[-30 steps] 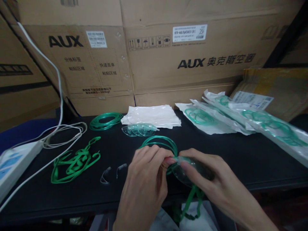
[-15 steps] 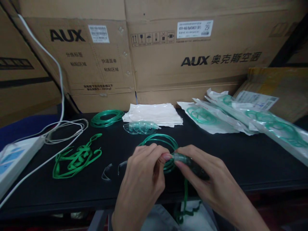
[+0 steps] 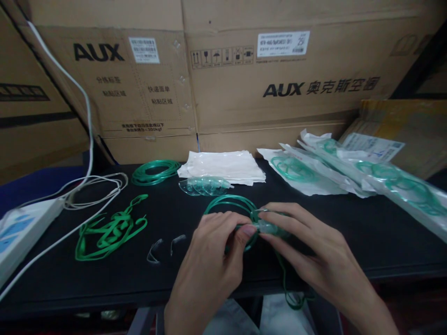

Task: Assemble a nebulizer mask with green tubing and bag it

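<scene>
Both hands meet over the front middle of the black table (image 3: 349, 223). My left hand (image 3: 209, 260) pinches the end of a clear green mask (image 3: 270, 228) with thumb and fingertips. My right hand (image 3: 310, 256) grips the same mask from the right side. A coil of green tubing (image 3: 230, 202) lies just behind the fingers. A green strap (image 3: 291, 288) hangs from the mask below the table edge.
A tangle of green straps (image 3: 108, 230) and two small clear clips (image 3: 164, 249) lie to the left. Behind are a tubing coil (image 3: 155, 171), stacked clear masks (image 3: 204, 186), white bags (image 3: 223, 166), sealed packets (image 3: 349, 172) and cardboard boxes (image 3: 279, 83). A power strip (image 3: 21, 232) with white cables sits at far left.
Both hands with the mask have shifted slightly away from me and lower toward the table. The hanging strap swung to the right.
</scene>
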{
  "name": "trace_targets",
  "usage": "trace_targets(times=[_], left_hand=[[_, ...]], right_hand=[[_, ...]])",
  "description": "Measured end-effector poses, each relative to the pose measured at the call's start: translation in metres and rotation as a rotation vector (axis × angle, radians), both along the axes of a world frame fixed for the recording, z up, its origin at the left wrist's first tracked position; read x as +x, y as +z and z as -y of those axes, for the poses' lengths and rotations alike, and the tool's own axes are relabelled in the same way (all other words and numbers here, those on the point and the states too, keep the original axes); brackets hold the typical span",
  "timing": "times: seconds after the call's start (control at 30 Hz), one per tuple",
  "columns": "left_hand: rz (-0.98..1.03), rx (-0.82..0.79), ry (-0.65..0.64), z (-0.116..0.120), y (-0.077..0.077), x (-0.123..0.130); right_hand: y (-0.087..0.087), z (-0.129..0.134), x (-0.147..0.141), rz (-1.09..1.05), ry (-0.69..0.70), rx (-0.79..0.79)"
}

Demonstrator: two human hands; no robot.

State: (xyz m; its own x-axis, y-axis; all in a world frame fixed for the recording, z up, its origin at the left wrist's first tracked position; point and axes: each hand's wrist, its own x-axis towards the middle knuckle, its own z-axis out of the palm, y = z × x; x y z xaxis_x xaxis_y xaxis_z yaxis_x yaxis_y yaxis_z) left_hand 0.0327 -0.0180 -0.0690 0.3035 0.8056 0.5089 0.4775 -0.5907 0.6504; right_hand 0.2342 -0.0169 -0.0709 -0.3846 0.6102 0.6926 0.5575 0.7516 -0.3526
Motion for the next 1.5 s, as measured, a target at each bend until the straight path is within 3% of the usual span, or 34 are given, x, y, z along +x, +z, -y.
trace_targets(times=[0.13, 0.47, 0.6, 0.73, 0.9, 1.0, 1.2, 1.5], left_hand=[[0.0, -0.016, -0.016, 0.002, 0.001, -0.004], [-0.115, 0.118, 0.026, 0.005, 0.003, -0.004], [-0.141, 0.137, 0.066, 0.001, 0.0, 0.002], [-0.199, 0.137, 0.087, -0.002, -0.005, 0.005], [-0.22, 0.136, 0.021, 0.001, -0.006, 0.009], [-0.177, 0.115, 0.004, 0.004, -0.002, 0.012], [-0.182, 0.009, 0.045, 0.004, -0.001, 0.013], [-0.127, -0.03, 0.019, 0.002, -0.003, -0.003]], right_hand=[[0.0, 0.003, 0.0, 0.07, -0.014, 0.029], [-0.002, 0.012, -0.007, 0.106, -0.051, -0.025], [-0.002, 0.015, -0.011, 0.023, -0.07, -0.156], [-0.005, 0.014, -0.013, -0.056, -0.183, -0.292], [-0.007, 0.015, -0.001, -0.064, -0.225, -0.411], [-0.007, 0.015, 0.004, -0.093, -0.263, -0.412], [0.005, 0.012, -0.012, -0.06, -0.165, -0.42], [-0.004, 0.01, -0.017, -0.02, -0.085, -0.188]])
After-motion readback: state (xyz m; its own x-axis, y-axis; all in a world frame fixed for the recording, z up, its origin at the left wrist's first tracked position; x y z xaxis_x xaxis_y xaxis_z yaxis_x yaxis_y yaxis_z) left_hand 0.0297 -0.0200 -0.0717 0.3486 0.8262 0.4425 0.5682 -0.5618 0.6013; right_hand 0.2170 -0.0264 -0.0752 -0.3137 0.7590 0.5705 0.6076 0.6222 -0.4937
